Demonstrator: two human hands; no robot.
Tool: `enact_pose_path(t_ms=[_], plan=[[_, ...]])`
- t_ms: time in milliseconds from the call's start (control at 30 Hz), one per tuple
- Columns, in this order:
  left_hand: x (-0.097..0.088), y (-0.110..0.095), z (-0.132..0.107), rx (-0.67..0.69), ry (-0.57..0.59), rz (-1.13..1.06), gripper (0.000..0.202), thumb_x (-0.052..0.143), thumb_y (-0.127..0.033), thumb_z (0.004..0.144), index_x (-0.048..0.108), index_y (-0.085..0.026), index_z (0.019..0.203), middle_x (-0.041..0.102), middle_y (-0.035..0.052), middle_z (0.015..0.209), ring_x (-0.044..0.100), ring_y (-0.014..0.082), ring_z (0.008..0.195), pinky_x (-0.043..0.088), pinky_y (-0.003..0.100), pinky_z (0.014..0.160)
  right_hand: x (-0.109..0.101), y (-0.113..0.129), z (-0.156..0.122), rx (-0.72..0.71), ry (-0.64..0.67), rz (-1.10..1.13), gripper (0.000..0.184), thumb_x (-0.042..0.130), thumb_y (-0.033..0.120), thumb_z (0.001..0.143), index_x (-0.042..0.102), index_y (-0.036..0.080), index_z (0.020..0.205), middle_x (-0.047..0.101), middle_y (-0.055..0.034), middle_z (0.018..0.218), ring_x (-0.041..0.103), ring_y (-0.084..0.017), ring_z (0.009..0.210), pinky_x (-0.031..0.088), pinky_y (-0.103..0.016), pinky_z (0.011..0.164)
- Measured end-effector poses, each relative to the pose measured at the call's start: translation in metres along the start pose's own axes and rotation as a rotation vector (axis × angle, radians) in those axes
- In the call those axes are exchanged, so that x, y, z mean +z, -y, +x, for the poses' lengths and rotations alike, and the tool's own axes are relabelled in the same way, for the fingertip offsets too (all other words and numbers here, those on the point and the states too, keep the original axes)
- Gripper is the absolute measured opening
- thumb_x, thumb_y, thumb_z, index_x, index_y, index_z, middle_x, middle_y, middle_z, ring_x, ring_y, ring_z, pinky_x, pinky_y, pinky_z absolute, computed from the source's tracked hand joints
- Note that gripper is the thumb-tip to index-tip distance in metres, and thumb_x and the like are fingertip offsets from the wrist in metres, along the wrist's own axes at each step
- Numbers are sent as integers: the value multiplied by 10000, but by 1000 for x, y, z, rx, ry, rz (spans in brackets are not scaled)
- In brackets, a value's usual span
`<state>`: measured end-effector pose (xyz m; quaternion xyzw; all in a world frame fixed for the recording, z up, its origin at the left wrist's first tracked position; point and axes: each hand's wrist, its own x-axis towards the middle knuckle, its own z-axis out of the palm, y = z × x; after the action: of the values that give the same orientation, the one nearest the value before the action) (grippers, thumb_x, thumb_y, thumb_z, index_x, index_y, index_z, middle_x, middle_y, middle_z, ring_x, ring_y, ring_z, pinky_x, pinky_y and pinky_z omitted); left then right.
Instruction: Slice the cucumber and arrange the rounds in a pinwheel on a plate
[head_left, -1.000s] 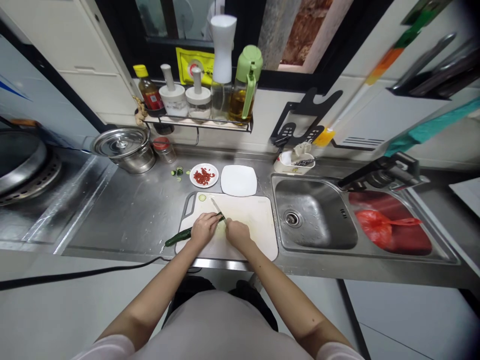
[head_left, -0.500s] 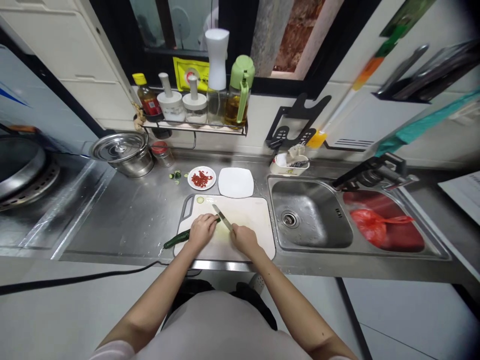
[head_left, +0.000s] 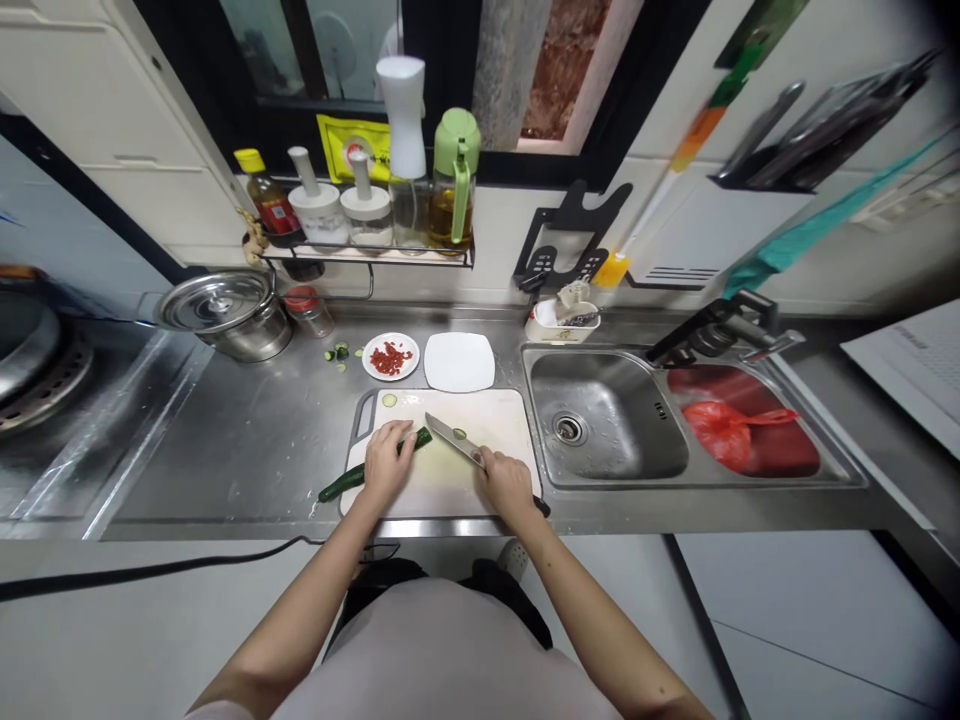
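Note:
A long green cucumber lies slantwise across the left part of the white cutting board. My left hand is closed over its middle, and its cut end shows to the right of the fingers. My right hand grips the dark handle of a kitchen knife, whose blade points up and left, just right of the cucumber's end. A cucumber slice is at the blade's far side. Another slice rests at the board's upper left.
Behind the board stand a plate of chopped red pieces and a white square plate. Green scraps lie left of them. A lidded pot stands at left; the sink with a red bag is at right.
The knife has moved right, away from my left hand, and its blade lies at a flatter slant. A slice now shows by the blade. The head view has shifted slightly.

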<state>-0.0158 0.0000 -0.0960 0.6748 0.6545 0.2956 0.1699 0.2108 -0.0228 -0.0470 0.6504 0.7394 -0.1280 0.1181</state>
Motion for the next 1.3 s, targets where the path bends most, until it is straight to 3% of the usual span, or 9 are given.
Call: enact_pose_path(t_ms=[233,367,467,600,767,1033,1300], plan=[[1,-30,19,-3,31,-25,308,482,-395,927,650,-257,1145,649,51,1177,571,231,1106,417,382,992,4,-7,-5,2,-3,-5,274,437,256,943,560,196,1179,688,-96,988,641,-216,918,369,-280,761],[5,-42,33,-78,53,21,326,394,-336,958,640,-252,1156,649,64,1157,562,231,1092,410,377,965,5,-13,-15,61,15,74,252,406,298,960,595,229,1113,703,-73,993,651,-199,889,363,-264,723],[14,-50,41,-102,162,138,326,381,-315,959,638,-258,1153,639,83,1138,547,251,1088,389,400,940,6,-18,-20,178,42,135,303,340,336,985,610,225,1065,713,-76,962,659,-204,874,361,-266,690],[31,-65,47,-5,369,281,305,447,-321,933,624,-281,1178,615,91,1141,511,271,1106,346,421,929,5,-21,-19,259,71,191,318,333,334,981,607,202,1074,711,-98,971,657,-211,906,370,-273,694],[47,-77,56,56,487,363,279,520,-289,897,617,-260,1158,584,103,1171,472,280,1140,315,419,929,1,-18,-15,303,104,204,326,334,321,977,599,197,1120,704,-113,1020,654,-208,953,391,-276,729],[54,-74,60,21,488,273,190,554,-171,841,586,-223,1021,640,97,1087,516,277,1089,309,417,910,-1,-16,-12,302,96,190,332,326,298,968,604,191,1113,706,-133,1018,662,-228,972,430,-309,771],[44,-72,53,-62,455,156,220,460,-113,843,605,-227,964,710,58,937,599,246,989,309,399,882,1,-15,-6,275,144,169,333,319,255,954,585,163,1131,700,-152,1031,665,-238,981,443,-315,772]])
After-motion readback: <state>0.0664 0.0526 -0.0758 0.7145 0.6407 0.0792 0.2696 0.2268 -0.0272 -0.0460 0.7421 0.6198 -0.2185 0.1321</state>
